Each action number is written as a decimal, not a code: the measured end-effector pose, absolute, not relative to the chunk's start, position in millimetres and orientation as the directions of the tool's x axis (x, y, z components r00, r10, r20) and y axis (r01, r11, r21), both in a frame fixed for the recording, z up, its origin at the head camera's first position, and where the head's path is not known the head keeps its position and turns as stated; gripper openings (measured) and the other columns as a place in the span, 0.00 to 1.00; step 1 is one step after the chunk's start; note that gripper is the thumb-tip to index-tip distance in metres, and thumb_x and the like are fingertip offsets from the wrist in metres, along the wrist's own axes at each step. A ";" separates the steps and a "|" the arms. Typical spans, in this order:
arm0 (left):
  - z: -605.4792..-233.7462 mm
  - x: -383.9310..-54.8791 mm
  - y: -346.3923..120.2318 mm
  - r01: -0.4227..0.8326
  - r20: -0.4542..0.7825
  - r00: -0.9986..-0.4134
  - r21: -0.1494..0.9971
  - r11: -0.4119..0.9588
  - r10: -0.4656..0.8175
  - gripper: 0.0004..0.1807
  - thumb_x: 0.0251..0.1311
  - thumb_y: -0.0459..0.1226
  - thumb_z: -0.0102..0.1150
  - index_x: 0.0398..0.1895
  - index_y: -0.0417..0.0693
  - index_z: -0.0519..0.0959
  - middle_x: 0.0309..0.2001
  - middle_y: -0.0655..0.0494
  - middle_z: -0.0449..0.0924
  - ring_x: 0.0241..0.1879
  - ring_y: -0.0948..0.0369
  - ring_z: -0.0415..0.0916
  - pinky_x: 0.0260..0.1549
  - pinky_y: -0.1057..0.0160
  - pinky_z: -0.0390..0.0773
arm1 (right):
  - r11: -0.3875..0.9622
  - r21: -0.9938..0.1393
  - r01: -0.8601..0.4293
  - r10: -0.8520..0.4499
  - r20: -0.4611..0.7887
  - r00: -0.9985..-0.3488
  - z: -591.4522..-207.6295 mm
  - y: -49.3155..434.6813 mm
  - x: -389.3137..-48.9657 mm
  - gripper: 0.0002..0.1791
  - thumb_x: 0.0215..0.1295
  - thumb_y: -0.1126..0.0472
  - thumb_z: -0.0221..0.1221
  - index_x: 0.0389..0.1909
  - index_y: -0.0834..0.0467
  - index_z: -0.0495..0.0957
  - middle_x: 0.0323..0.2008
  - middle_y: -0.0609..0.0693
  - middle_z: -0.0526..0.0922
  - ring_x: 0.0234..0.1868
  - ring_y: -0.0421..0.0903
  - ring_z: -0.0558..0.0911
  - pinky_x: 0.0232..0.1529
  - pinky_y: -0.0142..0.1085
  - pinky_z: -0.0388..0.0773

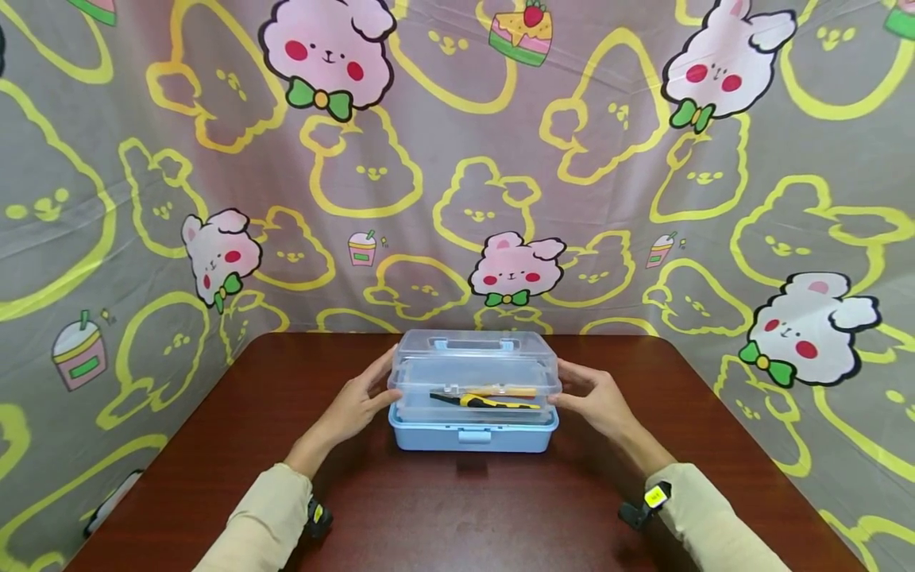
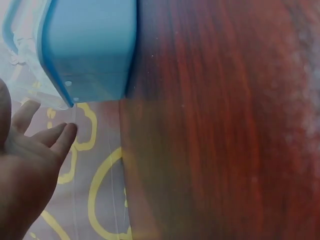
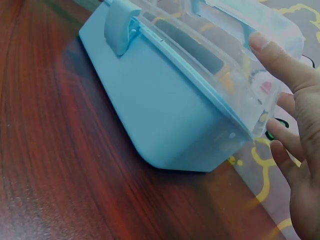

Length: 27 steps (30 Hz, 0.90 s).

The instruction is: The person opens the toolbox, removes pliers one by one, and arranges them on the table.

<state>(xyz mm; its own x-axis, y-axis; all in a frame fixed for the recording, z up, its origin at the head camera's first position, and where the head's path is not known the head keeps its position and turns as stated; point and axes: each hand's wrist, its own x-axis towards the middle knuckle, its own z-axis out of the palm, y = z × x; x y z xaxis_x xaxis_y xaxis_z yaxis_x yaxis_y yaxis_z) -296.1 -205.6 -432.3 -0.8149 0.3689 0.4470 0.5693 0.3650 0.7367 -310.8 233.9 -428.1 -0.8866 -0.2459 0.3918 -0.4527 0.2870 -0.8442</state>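
A light-blue toolbox (image 1: 472,438) stands on the table with its clear plastic lid (image 1: 475,349) raised off the base. My left hand (image 1: 360,403) holds the lid's left side, thumb at the front corner. On the opposite side my right hand (image 1: 596,397) grips the lid, its thumb (image 3: 260,42) on the front edge and the other fingers along the side. Through the clear plastic show a yellow-and-black hand tool (image 1: 486,402) and a longer orange-yellow piece (image 1: 507,391) behind it. A blue latch (image 3: 119,25) hangs on the base's front.
The dark reddish wooden table (image 1: 472,508) ends just behind the toolbox. Grey cloth (image 1: 457,159) printed with rabbits and yellow outlines hangs at the back and both sides. Each sleeve carries a small black wrist device (image 1: 646,504).
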 end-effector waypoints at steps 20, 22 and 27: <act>-390.8 -314.3 -198.7 0.550 0.550 -0.815 0.636 0.541 0.183 0.31 0.72 0.45 0.63 0.73 0.42 0.73 0.47 0.45 0.88 0.47 0.50 0.86 0.45 0.46 0.81 | 0.410 -0.808 -0.424 -0.118 0.414 -0.903 -388.3 225.2 -342.1 0.26 0.63 0.56 0.74 0.58 0.65 0.84 0.51 0.59 0.87 0.54 0.56 0.83 0.50 0.37 0.79; -385.6 -318.8 -197.3 0.537 0.557 -0.815 0.626 0.565 0.159 0.29 0.73 0.47 0.62 0.70 0.42 0.76 0.37 0.47 0.89 0.39 0.52 0.86 0.40 0.50 0.80 | 0.424 -0.813 -0.399 -0.086 0.403 -0.911 -385.7 222.5 -347.0 0.25 0.64 0.52 0.73 0.56 0.64 0.85 0.51 0.59 0.87 0.56 0.57 0.82 0.55 0.45 0.77; -375.8 -335.3 -190.3 0.482 0.547 -0.831 0.622 0.617 0.098 0.30 0.74 0.55 0.56 0.65 0.41 0.81 0.28 0.51 0.85 0.28 0.56 0.80 0.38 0.50 0.78 | 0.407 -0.843 -0.353 -0.040 0.369 -0.928 -377.9 214.6 -359.4 0.24 0.70 0.49 0.68 0.55 0.65 0.86 0.52 0.61 0.86 0.56 0.59 0.81 0.59 0.57 0.74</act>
